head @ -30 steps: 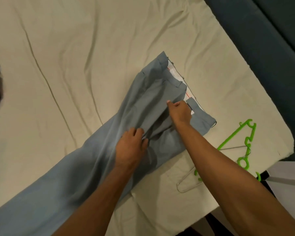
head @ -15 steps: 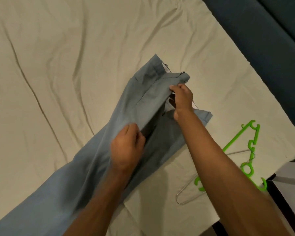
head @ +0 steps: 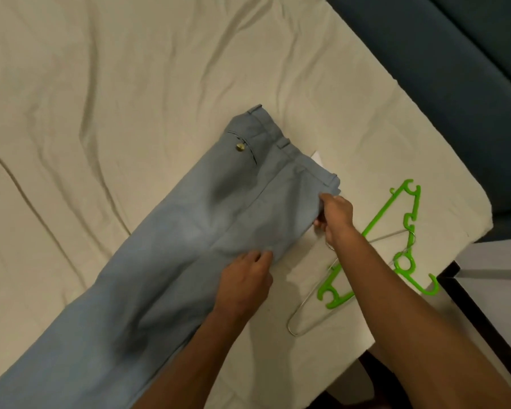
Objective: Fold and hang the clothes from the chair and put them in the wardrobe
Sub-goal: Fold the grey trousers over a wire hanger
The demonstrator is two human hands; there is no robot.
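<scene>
Cream-sheeted bed (head: 130, 84) beside dark blue upholstery (head: 440, 69). Right hand (head: 335, 215) pinches the trousers (head: 204, 231) at their edge; left hand (head: 244, 280), fingers curled, grips the fabric.

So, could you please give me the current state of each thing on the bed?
Trousers: folded lengthwise, lying flat, back-pocket button up.
Left hand: pinching the trousers' near edge.
Right hand: gripping the edge below the waistband.
Green hanger: lying unused.
Wire hanger: lying partly under the green hanger.
</scene>
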